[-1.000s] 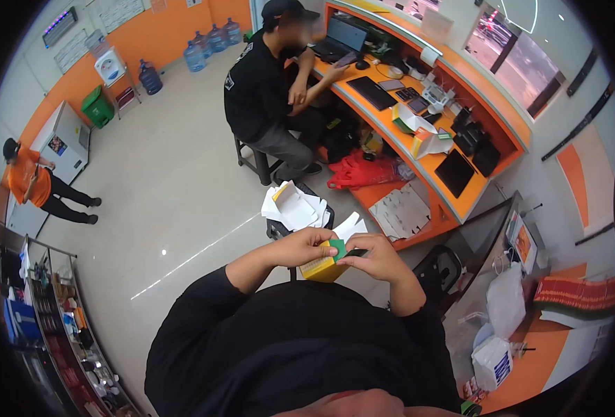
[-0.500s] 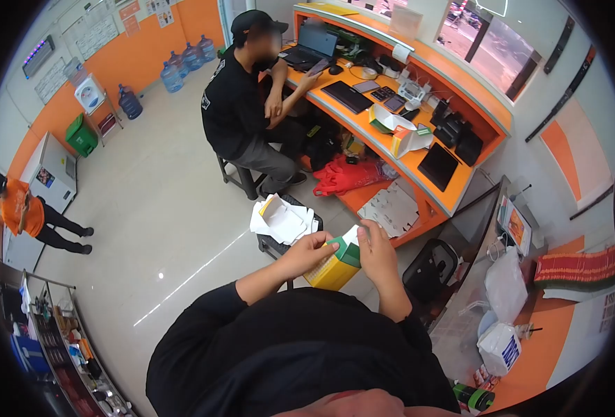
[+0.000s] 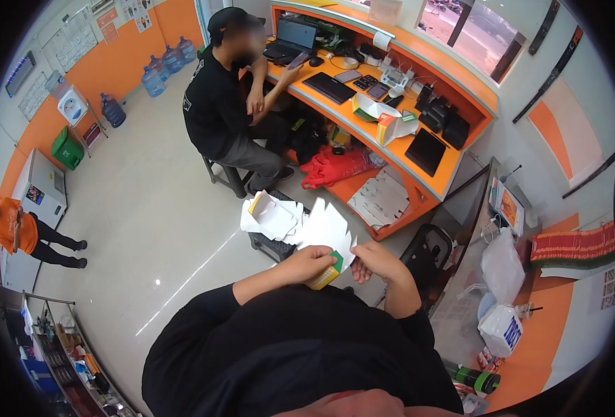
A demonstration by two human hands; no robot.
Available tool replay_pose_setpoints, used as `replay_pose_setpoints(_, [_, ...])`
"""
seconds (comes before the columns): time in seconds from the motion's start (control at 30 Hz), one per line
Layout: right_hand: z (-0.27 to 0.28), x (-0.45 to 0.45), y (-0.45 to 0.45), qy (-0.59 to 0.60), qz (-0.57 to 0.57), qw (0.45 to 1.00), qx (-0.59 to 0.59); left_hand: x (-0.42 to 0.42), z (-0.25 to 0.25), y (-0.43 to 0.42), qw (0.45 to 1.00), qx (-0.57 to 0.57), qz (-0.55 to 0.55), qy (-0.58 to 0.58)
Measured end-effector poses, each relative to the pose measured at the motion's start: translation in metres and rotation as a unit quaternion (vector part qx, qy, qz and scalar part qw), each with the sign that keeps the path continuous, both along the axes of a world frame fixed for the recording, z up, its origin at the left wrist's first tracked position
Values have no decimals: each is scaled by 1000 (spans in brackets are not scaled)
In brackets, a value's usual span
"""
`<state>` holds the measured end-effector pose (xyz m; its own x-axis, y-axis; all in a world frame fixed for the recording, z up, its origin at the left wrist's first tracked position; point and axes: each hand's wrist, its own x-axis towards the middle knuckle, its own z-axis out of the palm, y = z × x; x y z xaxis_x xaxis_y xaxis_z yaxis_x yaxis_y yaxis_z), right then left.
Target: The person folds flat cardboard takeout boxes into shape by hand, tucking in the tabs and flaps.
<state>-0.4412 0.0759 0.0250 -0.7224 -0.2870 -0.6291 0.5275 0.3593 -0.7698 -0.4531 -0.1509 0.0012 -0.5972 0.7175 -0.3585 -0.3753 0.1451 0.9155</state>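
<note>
A yellow and green cardboard box (image 3: 327, 272), spread open with its white inside showing, is in front of my chest. My left hand (image 3: 309, 264) grips its left side, the thumb over the green part. At the right edge of the card, my right hand (image 3: 377, 263) has its fingers curled in and pinches the border. White flaps stand up away from me. Just beyond lie several opened white cartons (image 3: 273, 217) on a dark stool (image 3: 269, 244), one with a yellow edge.
A person in black (image 3: 224, 104) sits holding a phone at the orange desk (image 3: 335, 118), which bears a laptop (image 3: 291, 42) and opened cartons. Another person in orange (image 3: 17, 226) stands far left. A black chair (image 3: 425, 254) and a side table (image 3: 453, 313) are at my right.
The box has gone from a closed shape to spread open, its white inside now facing up. My right hand has moved down along its right edge. The view has shifted slightly.
</note>
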Motion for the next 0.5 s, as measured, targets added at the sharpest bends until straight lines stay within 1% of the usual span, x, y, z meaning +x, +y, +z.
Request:
replay_pose_setpoints(0.03, [1, 3, -1, -1, -1, 1000, -1, -2, -1, -3, 1000, -1, -1, -1])
replay_pose_setpoints(0.1, [7, 11, -6, 28, -55, 998, -15, -9, -10, -7, 999, -41, -15, 0])
replay_pose_setpoints(0.13, [9, 16, -11, 28, -55, 998, -16, -10, -15, -8, 999, -42, -15, 0])
replay_pose_setpoints(0.2, [10, 24, -23, 211, -73, 974, 42, -10, -19, -10, 998, -33, 16, 41])
replay_pose_setpoints(0.23, [10, 26, -30, 211, -73, 974, 41, -7, -15, -8, 998, -21, 57, 16])
replay_pose_setpoints(0.27, [9, 28, -37, 290, -92, 949, 81, -5, -11, -7, 998, -22, 58, 17])
replay_pose_setpoints(0.3, [9, 28, -42, 366, -110, 916, 121, -3, -6, -5, 994, -25, 97, 38])
replay_pose_setpoints(0.33, [4, 29, -46, 368, -109, 916, 120, -3, -4, -4, 989, -28, 135, 58])
replay_pose_setpoints(0.4, [-14, 28, -49, 412, -160, 895, 54, -1, -1, -2, 986, -14, 156, 54])
replay_pose_setpoints(0.43, [-19, 27, -49, 413, -158, 895, 53, 0, 0, -1, 984, 2, 174, 47])
replay_pose_setpoints(0.5, [-25, 27, -49, 402, -187, 896, 8, 0, -6, 2, 982, -1, 178, 61])
